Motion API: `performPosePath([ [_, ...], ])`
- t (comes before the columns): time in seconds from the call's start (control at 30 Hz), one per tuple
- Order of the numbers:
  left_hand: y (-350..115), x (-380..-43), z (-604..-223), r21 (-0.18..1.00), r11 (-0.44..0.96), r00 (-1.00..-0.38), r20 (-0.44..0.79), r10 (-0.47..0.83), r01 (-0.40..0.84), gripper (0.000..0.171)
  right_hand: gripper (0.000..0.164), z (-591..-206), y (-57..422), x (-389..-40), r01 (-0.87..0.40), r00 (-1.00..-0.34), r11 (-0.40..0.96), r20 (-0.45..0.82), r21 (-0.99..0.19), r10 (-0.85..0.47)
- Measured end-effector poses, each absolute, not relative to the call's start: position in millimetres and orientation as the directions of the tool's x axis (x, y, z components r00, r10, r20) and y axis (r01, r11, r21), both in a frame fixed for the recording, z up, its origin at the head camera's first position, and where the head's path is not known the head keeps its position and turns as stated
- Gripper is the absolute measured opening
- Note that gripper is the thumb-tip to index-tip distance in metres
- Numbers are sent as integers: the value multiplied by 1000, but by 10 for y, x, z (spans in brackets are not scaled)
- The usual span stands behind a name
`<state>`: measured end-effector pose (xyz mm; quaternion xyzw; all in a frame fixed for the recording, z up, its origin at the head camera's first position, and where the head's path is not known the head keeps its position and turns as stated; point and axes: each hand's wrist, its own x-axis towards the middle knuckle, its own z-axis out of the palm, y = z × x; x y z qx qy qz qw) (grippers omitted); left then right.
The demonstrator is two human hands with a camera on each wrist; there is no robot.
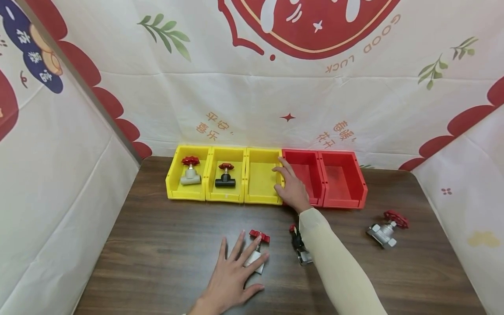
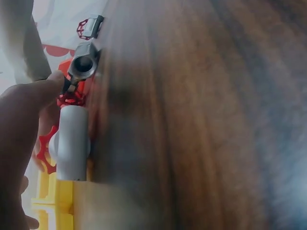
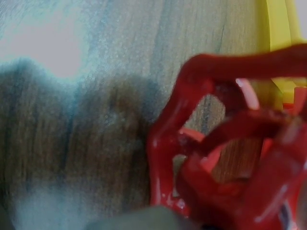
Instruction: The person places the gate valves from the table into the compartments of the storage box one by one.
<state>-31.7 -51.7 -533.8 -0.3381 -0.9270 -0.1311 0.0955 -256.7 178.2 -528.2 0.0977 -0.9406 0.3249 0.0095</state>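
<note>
Valves (image 1: 383,235) lie on a wood-grain table (image 1: 157,253) before printed cloth (image 1: 252,105)

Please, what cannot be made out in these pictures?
Head: white valve, partly covered by the left hand.
Head: black-and-silver valve, partly hidden by the right sleeve.
Head: left red bin, partly behind the right hand.
Left wrist: details of the far valve, too small.
Right wrist: red wheel, cut off by the right edge.

Red handwheel (image 3: 249,122) cropped, black-necked valve (image 1: 297,241) part-hidden
</note>
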Motion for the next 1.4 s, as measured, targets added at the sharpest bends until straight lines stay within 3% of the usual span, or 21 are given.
performPosePath([
  [0.73, -462, -285, -5422, 139, 731, -743, 177, 646, 669, 66, 61, -5253, 1764, -2585, -199, -979, 765, 96, -613, -178],
  [1.1, -410, -307, -5403, 44, 724, -717, 191, 670, 688, 58, 61, -5255, 1771, -2577, -199, -979, 763, 93, -614, -180],
  [1.4, -377, -348, -5419, 32, 716, -701, 241, 672, 697, 49, 60, -5255, 1764, -2572, -193, -980, 771, 86, -607, -178],
])
